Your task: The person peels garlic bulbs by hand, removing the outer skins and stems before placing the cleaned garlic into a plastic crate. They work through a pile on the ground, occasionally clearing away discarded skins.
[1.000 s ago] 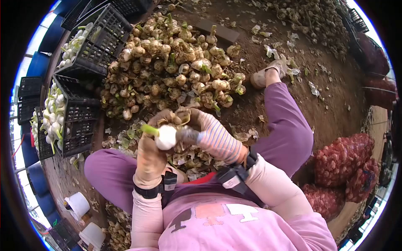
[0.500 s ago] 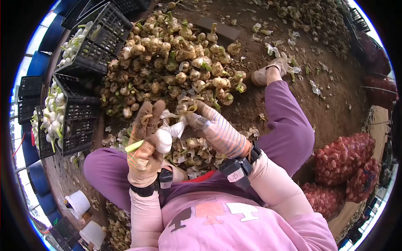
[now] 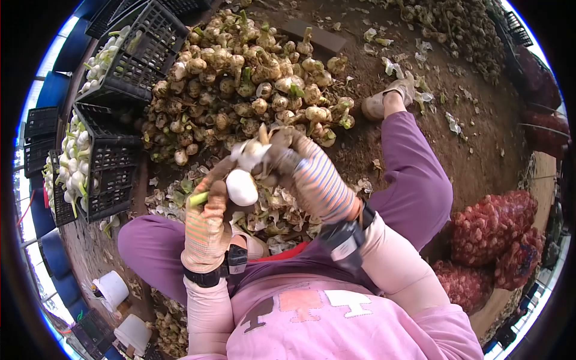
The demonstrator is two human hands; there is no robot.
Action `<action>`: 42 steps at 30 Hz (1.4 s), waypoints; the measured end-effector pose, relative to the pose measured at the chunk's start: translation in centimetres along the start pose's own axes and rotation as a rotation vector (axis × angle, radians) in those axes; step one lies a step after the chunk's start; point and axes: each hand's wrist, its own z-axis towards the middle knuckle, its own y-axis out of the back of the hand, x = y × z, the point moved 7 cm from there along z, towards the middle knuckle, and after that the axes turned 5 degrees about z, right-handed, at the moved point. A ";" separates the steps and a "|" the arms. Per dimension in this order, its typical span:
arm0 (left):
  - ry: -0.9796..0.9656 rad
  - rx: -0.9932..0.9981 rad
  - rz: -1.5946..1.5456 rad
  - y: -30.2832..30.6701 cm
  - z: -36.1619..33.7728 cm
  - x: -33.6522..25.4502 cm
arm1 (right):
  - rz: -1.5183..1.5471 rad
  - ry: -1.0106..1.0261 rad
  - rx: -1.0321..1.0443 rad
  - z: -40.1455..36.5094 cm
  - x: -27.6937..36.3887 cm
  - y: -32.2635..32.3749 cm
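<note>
Sitting on the dirt floor in purple trousers, a person works over a white bulb held just in front of their chest. The left hand, in a striped work glove, is closed around the bulb's lower end, and a short green stem pokes out to the side between its fingers. The right hand, gloved in the same way, sits just above the bulb. Its fingertips are pinched on a loose flap of pale skin that stands up from the top of the bulb. The two hands are close together, almost touching.

Under the hands, between the knees, lies a litter of peelings. Beyond them rises a big heap of dirty, unpeeled bulbs, spreading almost to the person's shoe.

To the left of the heap stand black plastic crates, and the nearer ones hold clean white bulbs with green tops. Two white buckets sit by the left leg. Off to the right, red mesh sacks bulge with their load, well apart from the hands.
</note>
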 end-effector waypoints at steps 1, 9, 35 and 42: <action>-0.112 0.043 0.155 -0.5 -0.2 -0.9 | 0.308 -0.093 -0.076 0.2 -0.5 0.6; -0.253 0.046 -0.218 1.6 0.7 -5.2 | -0.886 0.206 0.213 0.4 -2.7 2.2; -0.648 0.004 1.830 -8.9 29.1 -2.8 | -1.489 0.080 0.272 -0.4 -0.6 0.1; -0.250 0.431 1.227 -13.4 22.7 -4.5 | -1.321 0.454 -0.217 0.6 5.7 3.9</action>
